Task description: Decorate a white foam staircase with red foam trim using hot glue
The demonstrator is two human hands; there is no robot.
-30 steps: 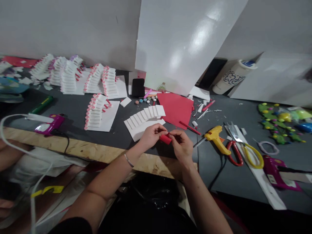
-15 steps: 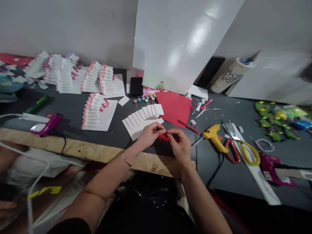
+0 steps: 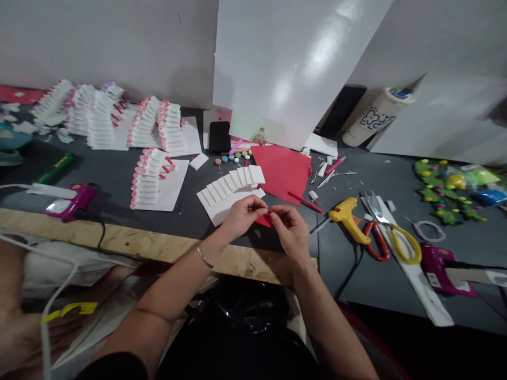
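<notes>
Close to the table's front edge, a small red piece (image 3: 264, 218) is pinched between my two hands. My left hand (image 3: 244, 215) grips it from the left with thumb and fingers together. On the other side, my right hand (image 3: 292, 228) has its thumb and forefinger closed on the same piece. Just behind my left hand lies a white card with a curved row of white strips (image 3: 229, 184). A red sheet (image 3: 282, 171) lies behind the hands, with a thin red roll (image 3: 304, 201) over its lower right corner.
A yellow glue gun (image 3: 350, 219) and red-and-yellow-handled scissors (image 3: 380, 232) lie right. White fan-like pieces with pink ends (image 3: 148, 177) stand left. A phone (image 3: 219, 137) and tumbler (image 3: 376, 117) are at the back. Another person's hand (image 3: 24, 332) shows at lower left.
The red piece has turned between my fingers and now hangs down as a point. At the lower left, the other person's hand has come further into view. The view has shifted slightly.
</notes>
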